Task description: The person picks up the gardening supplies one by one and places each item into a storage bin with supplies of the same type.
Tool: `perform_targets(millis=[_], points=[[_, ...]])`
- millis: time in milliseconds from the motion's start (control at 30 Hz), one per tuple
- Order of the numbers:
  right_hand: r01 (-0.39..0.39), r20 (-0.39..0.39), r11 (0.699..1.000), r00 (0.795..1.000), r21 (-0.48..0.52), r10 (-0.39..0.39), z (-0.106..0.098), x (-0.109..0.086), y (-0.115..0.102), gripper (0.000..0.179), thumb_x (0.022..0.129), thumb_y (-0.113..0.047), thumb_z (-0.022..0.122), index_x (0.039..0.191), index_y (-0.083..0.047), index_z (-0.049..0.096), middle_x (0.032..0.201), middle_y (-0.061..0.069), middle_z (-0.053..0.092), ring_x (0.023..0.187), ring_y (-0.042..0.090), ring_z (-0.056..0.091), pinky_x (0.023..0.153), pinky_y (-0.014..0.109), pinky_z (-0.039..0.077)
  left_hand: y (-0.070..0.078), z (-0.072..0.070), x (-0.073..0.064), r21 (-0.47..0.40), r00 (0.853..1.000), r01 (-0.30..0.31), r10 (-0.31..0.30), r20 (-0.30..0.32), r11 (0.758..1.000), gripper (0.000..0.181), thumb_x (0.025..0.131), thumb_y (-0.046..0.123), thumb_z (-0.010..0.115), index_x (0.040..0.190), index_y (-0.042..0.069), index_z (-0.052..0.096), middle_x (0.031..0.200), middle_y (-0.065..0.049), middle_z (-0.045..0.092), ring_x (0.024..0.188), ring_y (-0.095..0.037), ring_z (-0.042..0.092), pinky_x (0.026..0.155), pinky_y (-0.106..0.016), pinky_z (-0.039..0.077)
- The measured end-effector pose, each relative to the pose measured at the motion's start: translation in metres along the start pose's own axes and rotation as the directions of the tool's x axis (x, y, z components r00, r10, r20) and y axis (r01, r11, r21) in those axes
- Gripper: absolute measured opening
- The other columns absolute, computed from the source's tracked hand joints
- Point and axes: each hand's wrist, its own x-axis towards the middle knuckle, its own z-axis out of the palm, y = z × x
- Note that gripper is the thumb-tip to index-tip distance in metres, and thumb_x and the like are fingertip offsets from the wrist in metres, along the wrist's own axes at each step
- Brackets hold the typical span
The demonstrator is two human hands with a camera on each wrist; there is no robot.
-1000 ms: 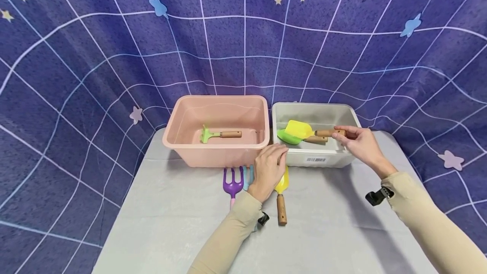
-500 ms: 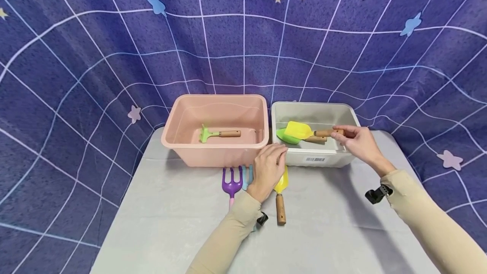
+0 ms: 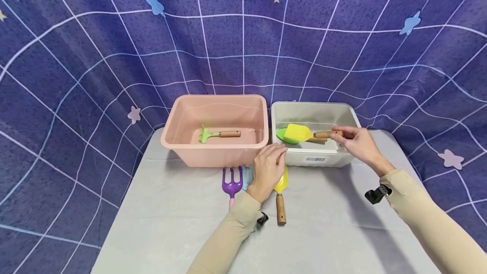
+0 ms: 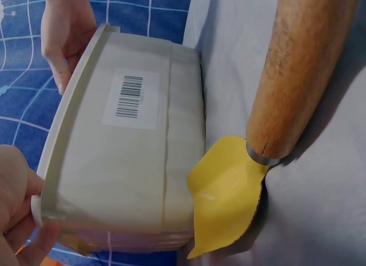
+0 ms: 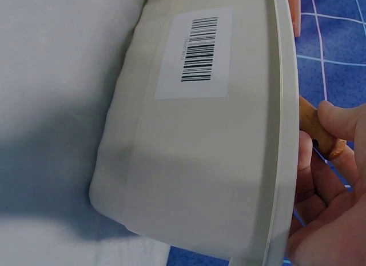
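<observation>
Right of centre, the right hand (image 3: 359,142) pinches a yellow trowel (image 3: 299,132) by its handle inside the grey bin (image 3: 294,157) — likely setting-down, calling for gentle release — while the left hand (image 3: 266,170) grips the rim's lower-left corner.

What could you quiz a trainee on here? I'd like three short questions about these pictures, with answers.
1. What does the person's right hand hold?
2. True or false: a green-headed pronged tool with a wooden handle lies inside the pink rectangular plastic bin.
3. The visible barcode label is on:
A) the pink bin
B) the off-white rectangular plastic bin
C) neither bin

Key:
1. A yellow-bladed scoop with a wooden handle.
2. True.
3. B.
</observation>
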Motion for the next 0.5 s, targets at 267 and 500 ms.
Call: perform_targets(millis=[267, 500], points=[[0.001, 0.018, 1.000, 1.000, -0.004, 0.000, 0.0023, 0.0053, -0.0024, 0.043, 0.101, -0.027, 0.074, 0.133, 0.002, 0.071, 0.088, -0.001, 0.078, 0.072, 0.002, 0.067, 0.060, 0.015, 0.051, 0.0004, 0.0007, -0.0003, 0.008, 1.000, 0.001, -0.001, -0.003, 1.000, 0.014, 0.099, 0.016, 0.074, 0.109, 0.017, 0.084, 0.115, 0.001, 0.082, 0.117, -0.019, 0.075, 0.105, -0.033, 0.060], [0.004, 0.024, 1.000, 1.000, 0.005, -0.004, 0.0030, 0.0069, -0.0042, 0.042, 0.101, -0.026, 0.074, 0.133, 0.003, 0.072, 0.087, -0.002, 0.078, 0.070, 0.001, 0.066, 0.060, 0.015, 0.051, 0.0001, 0.0004, 0.0005, 0.020, 1.000, -0.004, 0.005, -0.010, 1.000, 0.014, 0.099, 0.016, 0.074, 0.108, 0.017, 0.085, 0.114, 0.002, 0.082, 0.117, -0.018, 0.075, 0.105, -0.032, 0.060]])
